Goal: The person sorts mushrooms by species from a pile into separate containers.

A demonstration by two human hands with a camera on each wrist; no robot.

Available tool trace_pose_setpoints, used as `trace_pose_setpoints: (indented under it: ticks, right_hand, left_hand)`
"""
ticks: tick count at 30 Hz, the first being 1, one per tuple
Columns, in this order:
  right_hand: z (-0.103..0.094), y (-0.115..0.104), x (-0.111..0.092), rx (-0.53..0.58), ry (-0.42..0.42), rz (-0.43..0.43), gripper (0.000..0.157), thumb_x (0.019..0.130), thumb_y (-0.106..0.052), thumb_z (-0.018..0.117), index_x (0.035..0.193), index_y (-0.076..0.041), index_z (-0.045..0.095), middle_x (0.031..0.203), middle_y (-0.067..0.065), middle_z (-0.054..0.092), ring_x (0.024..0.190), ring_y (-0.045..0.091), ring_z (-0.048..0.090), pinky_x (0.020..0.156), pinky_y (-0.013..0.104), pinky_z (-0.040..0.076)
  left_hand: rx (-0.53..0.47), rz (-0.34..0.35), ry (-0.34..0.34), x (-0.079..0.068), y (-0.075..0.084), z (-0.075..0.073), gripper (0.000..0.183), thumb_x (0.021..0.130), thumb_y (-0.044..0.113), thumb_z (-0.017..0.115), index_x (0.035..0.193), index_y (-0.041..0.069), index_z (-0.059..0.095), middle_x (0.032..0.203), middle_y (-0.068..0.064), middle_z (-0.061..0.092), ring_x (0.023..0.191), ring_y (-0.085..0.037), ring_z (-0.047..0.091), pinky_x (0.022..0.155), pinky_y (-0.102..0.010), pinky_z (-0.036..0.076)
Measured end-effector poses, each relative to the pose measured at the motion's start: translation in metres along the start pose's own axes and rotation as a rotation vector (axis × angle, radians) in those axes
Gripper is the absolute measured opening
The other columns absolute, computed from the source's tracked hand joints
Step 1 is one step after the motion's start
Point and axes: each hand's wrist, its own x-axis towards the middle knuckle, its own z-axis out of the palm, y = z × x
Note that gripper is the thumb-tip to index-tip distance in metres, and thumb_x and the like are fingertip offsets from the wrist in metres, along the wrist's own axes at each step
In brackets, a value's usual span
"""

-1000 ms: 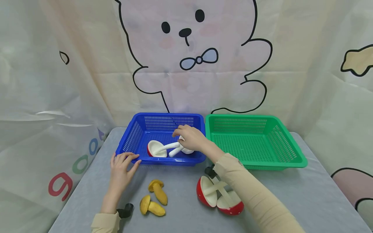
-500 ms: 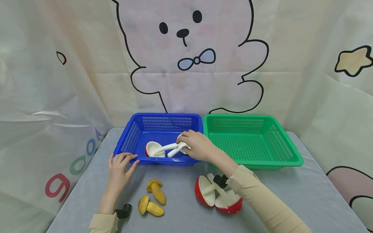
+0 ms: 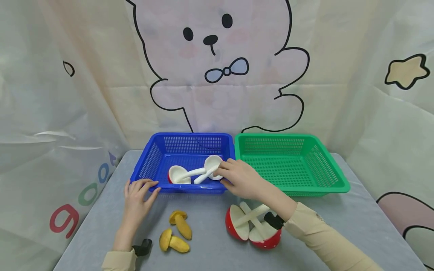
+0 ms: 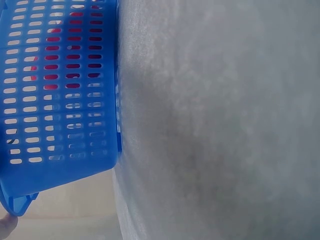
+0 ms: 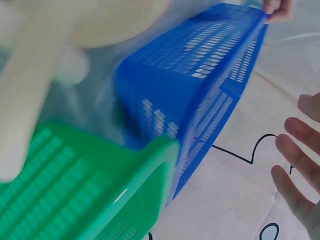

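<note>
White-stemmed toy mushrooms (image 3: 179,175) with red caps lie in the blue basket (image 3: 183,189), some crossing each other near its right side. My right hand (image 3: 242,178) is over the basket's front right corner, fingertips close to these mushrooms; in the right wrist view its fingers (image 5: 297,155) are spread and hold nothing. My left hand (image 3: 137,197) rests on the basket's front left rim with relaxed fingers. Through the holes of the basket wall (image 4: 60,100), red shows in the left wrist view. My right hand hides part of one mushroom.
A green basket (image 3: 339,188) stands right of the blue one. Two yellow mushrooms (image 3: 183,227) lie on the grey table (image 3: 203,259) in front. Two larger red-capped mushrooms (image 3: 266,241) lie below my right forearm. A curtain (image 3: 129,94) with a bear drawing hangs behind.
My right hand has let go of a mushroom in the blue basket and drawn back right and toward me. The left hand stays on the rim. The view has shifted slightly.
</note>
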Motion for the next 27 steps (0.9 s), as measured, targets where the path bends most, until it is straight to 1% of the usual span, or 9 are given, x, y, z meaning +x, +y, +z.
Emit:
trace_pose_setpoints:
  ticks: [5, 11, 15, 20, 24, 27]
  right_hand:
    - [0.0, 0.005, -0.018, -0.041, -0.008, -0.038, 0.025, 0.086, -0.014, 0.069, 0.11, -0.02, 0.068, 0.101, -0.005, 0.067, 0.09, 0.012, 0.057, 0.074, 0.024, 0.048]
    - [0.006, 0.007, -0.037, -0.046, 0.017, -0.096, 0.024, 0.086, -0.012, 0.069, 0.108, -0.019, 0.069, 0.1, -0.005, 0.068, 0.093, 0.013, 0.06, 0.077, 0.025, 0.051]
    - [0.013, 0.006, -0.049, -0.051, 0.013, -0.125, 0.024, 0.085, -0.013, 0.07, 0.108, -0.019, 0.068, 0.101, -0.005, 0.068, 0.094, 0.013, 0.06, 0.078, 0.026, 0.053]
    - [0.025, 0.004, -0.062, -0.049, -0.041, -0.146, 0.024, 0.083, -0.014, 0.071, 0.107, -0.019, 0.068, 0.099, -0.006, 0.067, 0.091, 0.011, 0.058, 0.075, 0.023, 0.051]
    - [0.035, 0.004, -0.073, -0.032, -0.107, -0.147, 0.023, 0.083, -0.014, 0.072, 0.105, -0.02, 0.069, 0.097, -0.007, 0.065, 0.089, 0.01, 0.056, 0.073, 0.021, 0.048]
    - [0.041, 0.004, -0.079, -0.02, -0.136, -0.146, 0.022, 0.083, -0.016, 0.073, 0.104, -0.02, 0.069, 0.096, -0.007, 0.065, 0.087, 0.01, 0.055, 0.071, 0.02, 0.047]
  left_hand:
    - [0.007, 0.009, -0.005, 0.001, 0.001, 0.001, 0.025, 0.075, 0.01, 0.081, 0.099, 0.008, 0.073, 0.101, -0.012, 0.064, 0.101, -0.033, 0.054, 0.11, -0.069, 0.018]
    - [0.005, 0.01, -0.001, 0.001, 0.002, 0.002, 0.025, 0.076, 0.01, 0.08, 0.099, 0.008, 0.073, 0.101, -0.012, 0.064, 0.101, -0.033, 0.054, 0.11, -0.07, 0.018]
    - [-0.002, 0.007, -0.002, 0.0, 0.002, 0.001, 0.025, 0.076, 0.009, 0.08, 0.099, 0.007, 0.073, 0.101, -0.012, 0.064, 0.101, -0.033, 0.053, 0.109, -0.07, 0.017]
    - [-0.011, 0.001, 0.003, 0.002, 0.002, 0.0, 0.025, 0.076, 0.008, 0.08, 0.1, 0.007, 0.072, 0.101, -0.012, 0.063, 0.102, -0.033, 0.053, 0.111, -0.069, 0.015]
    - [-0.009, -0.009, -0.008, 0.002, 0.002, -0.001, 0.025, 0.077, 0.009, 0.079, 0.1, 0.007, 0.072, 0.102, -0.012, 0.063, 0.102, -0.033, 0.053, 0.111, -0.069, 0.015]
    - [-0.004, -0.016, -0.016, 0.002, 0.003, -0.002, 0.025, 0.077, 0.01, 0.079, 0.1, 0.007, 0.072, 0.102, -0.012, 0.063, 0.102, -0.033, 0.053, 0.111, -0.069, 0.015]
